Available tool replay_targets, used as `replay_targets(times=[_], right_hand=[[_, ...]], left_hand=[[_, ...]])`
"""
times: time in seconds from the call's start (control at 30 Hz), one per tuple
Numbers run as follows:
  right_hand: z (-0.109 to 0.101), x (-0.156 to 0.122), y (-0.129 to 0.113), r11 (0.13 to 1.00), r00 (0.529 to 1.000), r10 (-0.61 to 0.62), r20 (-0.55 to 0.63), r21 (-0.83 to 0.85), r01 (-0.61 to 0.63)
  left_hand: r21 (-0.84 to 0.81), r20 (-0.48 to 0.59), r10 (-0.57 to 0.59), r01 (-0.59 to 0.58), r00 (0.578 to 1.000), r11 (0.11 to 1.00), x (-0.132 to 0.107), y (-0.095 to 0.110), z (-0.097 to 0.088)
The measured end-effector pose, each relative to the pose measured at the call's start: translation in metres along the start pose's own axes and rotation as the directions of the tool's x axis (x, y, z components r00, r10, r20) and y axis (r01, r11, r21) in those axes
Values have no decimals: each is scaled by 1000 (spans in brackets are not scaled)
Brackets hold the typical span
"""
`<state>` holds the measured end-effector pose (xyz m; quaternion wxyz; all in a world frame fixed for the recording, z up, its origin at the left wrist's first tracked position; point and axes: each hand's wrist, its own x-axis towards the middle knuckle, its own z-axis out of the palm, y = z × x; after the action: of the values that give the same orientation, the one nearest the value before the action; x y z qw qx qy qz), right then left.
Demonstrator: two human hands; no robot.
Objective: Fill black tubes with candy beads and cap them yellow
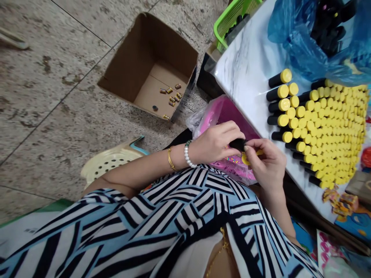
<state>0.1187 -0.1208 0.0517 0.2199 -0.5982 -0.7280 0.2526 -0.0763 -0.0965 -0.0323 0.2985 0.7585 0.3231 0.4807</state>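
My left hand (218, 141) is closed around a short black tube (237, 144), most of it hidden by the fingers. My right hand (266, 160) meets it at the tube's near end, thumb and forefinger pinched together. A yellow cap (246, 158) shows under the right thumb, partly covered by the fingers. Both hands are above a pink basin (211, 116) lined with clear plastic, where small multicoloured beads (234, 159) show. To the right, on a marble-patterned table (240, 73), lie rows of black tubes with yellow ends (327, 123).
A cardboard box (150, 42) on the floor holds several small batteries (169, 91). A blue plastic bag (304, 50) of black parts sits on the table's far end. Beyond the table is a green basket (232, 15). A cream stool (107, 164) stands left.
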Motion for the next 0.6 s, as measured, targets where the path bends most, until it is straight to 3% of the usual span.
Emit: replay_targets(times=[0.17, 0.3, 0.37, 0.47, 0.53, 0.6], right_hand=[[-5, -5, 2, 988, 993, 119, 1, 98, -119], [-13, -10, 7, 918, 968, 250, 33, 309, -248], [-16, -12, 12, 829, 938, 342, 46, 456, -325], [-16, -15, 18, 695, 892, 442, 97, 591, -409], [-14, -17, 18, 664, 880, 462, 111, 614, -426], [-11, -18, 15, 666, 885, 455, 95, 623, -409]], left_hand=[[23, -3, 88, -88, 996, 996, 1, 1, 5], [-224, 74, -44, 59, 996, 973, -2, 4, 3], [-400, 153, -170, 218, 974, 890, -1, 6, -1], [-610, 249, -310, 397, 918, 686, 4, 8, -5], [-666, 266, -340, 427, 902, 611, 7, 9, -7], [-682, 245, -336, 408, 909, 607, 9, 9, -8]])
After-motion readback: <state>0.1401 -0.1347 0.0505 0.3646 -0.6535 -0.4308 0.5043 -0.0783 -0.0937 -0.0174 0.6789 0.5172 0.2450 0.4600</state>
